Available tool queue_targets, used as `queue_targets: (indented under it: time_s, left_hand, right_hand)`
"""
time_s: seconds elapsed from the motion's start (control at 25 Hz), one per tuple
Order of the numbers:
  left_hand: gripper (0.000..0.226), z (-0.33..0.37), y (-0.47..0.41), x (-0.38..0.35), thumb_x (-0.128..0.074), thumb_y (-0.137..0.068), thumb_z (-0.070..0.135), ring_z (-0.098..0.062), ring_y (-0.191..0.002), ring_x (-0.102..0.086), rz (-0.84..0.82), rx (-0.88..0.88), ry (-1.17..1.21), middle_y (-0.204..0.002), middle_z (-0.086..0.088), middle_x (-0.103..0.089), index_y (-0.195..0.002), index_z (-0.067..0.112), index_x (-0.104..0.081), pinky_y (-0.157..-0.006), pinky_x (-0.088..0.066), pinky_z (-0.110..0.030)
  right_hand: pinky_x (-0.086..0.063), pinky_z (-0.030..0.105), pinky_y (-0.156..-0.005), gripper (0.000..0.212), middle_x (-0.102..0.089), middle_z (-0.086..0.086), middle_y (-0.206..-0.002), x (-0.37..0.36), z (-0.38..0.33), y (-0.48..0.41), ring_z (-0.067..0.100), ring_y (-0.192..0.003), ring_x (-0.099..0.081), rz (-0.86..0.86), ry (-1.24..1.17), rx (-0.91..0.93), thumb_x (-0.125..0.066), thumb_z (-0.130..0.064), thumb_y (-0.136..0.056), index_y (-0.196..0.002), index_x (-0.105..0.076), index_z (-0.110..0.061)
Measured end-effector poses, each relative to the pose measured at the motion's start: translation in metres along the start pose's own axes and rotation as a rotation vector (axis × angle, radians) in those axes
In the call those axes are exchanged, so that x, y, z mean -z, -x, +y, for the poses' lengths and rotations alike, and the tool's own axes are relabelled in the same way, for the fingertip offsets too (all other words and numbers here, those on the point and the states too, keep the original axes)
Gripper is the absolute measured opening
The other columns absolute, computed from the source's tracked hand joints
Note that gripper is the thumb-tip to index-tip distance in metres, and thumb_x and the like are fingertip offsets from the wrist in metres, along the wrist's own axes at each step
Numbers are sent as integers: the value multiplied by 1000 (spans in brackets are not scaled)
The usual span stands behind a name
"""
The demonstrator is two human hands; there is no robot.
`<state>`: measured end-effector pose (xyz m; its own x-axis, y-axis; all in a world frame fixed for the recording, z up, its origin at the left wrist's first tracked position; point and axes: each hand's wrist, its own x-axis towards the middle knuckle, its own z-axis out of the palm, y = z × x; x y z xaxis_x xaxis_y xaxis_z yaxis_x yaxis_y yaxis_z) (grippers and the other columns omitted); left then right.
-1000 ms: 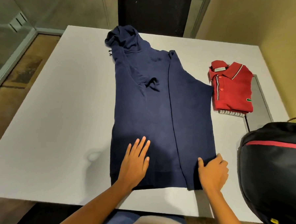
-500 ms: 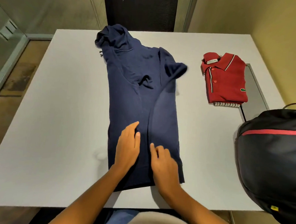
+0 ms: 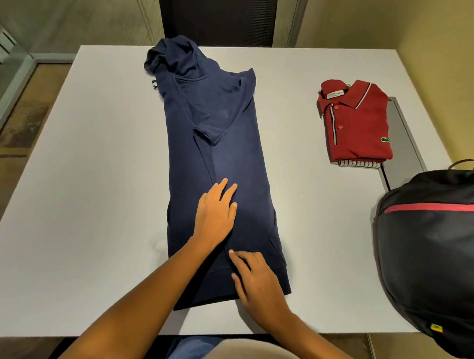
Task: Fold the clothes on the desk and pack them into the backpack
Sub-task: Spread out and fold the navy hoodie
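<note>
A navy hoodie [image 3: 226, 151] lies lengthwise on the white desk [image 3: 79, 184], both sides folded in so it forms a long narrow strip, hood at the far end. My left hand [image 3: 215, 214] lies flat on its lower middle, fingers slightly apart. My right hand [image 3: 255, 279] rests palm down on the hem at the near end, holding nothing. A folded red polo shirt [image 3: 357, 122] sits on a striped folded garment [image 3: 359, 163] at the right. The black backpack [image 3: 435, 253] with a red stripe stands at the desk's right edge.
A grey flat panel [image 3: 405, 138] lies under the red polo stack near the right edge. A dark chair back [image 3: 217, 13] stands behind the desk's far side. Bare desk surface lies left of the hoodie.
My right hand carried the hoodie's right side over to the middle and laid it flat. The hoodie went from wide to a narrow strip. My left hand stayed pressing on it.
</note>
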<state>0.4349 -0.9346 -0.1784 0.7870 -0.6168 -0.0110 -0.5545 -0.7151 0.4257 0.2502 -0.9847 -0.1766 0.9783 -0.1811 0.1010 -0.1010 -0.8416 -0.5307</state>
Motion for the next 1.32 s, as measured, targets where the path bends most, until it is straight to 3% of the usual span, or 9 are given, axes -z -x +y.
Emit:
queue_targets:
  time_s: [0.08, 0.2, 0.28, 0.4, 0.52, 0.64, 0.96, 1.2, 1.32]
  left_hand:
    - [45, -4, -4, -1, -44, -101, 22, -29, -142, -31, -21, 28, -4, -154, -10, -34, -146, 13, -41, -115, -25, -45]
    - [45, -9, -11, 4, -41, -102, 20, -28, -145, -26, 14, 31, 4, -155, -10, -31, -147, 12, -39, -117, -20, -43]
    - [47, -14, -15, 6, -40, -102, 21, -28, -146, -21, 19, 41, -12, -157, -9, -27, -148, 13, -35, -118, -16, -44]
    - [53, -37, -15, -2, -34, -104, 31, -26, -149, -11, -29, 108, -62, -161, -5, -13, -153, 17, -22, -119, -10, -45]
    - [59, -64, -4, -14, -20, -101, 43, -25, -149, -7, -46, 100, -132, -161, -3, -6, -154, 17, -15, -121, -9, -42]
    - [59, -69, -1, -17, -23, -101, 42, -21, -150, -6, -17, 89, -173, -162, -2, -10, -155, 19, -16, -121, -10, -39]
    - [62, -71, -8, -18, -26, -97, 39, -18, -150, -1, -40, 143, -189, -163, 3, -3, -155, 24, -9, -122, -5, -37]
    - [62, -73, -12, -20, -23, -97, 41, -18, -150, -1, -55, 155, -198, -163, 3, -4, -155, 24, -11, -121, -4, -36]
    - [62, -76, -4, -19, -26, -98, 41, -16, -150, -1, -51, 154, -187, -162, 5, -4, -155, 24, -10, -122, -3, -36]
  right_hand:
    - [-47, 23, -89, 33, -62, -5, -116, 7, 0, -7, 8, -105, -54, 54, -191, -102, -48, -29, -100, -126, -61, -14]
    - [-43, 26, -98, 34, -62, -5, -117, 10, 8, -25, 7, -111, -53, 150, -303, -183, -37, -25, -101, -120, -63, -15]
    - [-35, 29, -110, 39, -56, -3, -133, 4, 21, -46, 11, -128, -46, 160, -217, -170, -33, -24, -102, -129, -59, -14]
    - [-16, 37, -121, 49, -30, 2, -157, -11, 47, -86, 19, -148, -18, 29, 12, -126, -25, -30, -103, -148, -37, -15]
    - [-15, 45, -121, 54, -12, 7, -162, -24, 68, -122, 27, -150, -8, -70, 218, -81, -24, -41, -103, -154, -23, -22]
    - [-8, 48, -121, 57, -4, 4, -163, -27, 79, -155, 26, -150, -1, -65, 308, -66, -25, -50, -103, -155, -17, -28]
    - [-6, 64, -115, 62, -14, -4, -162, -29, 107, -259, 33, -149, -6, -12, 384, 37, -26, -68, -95, -151, -23, -42]
    - [-1, 63, -116, 64, -12, -5, -162, -33, 113, -274, 34, -149, -4, -12, 408, 40, -24, -69, -94, -152, -20, -42]
    - [-8, 60, -117, 60, -15, -4, -162, -27, 121, -264, 29, -150, -9, -5, 404, 47, -23, -64, -98, -152, -22, -38]
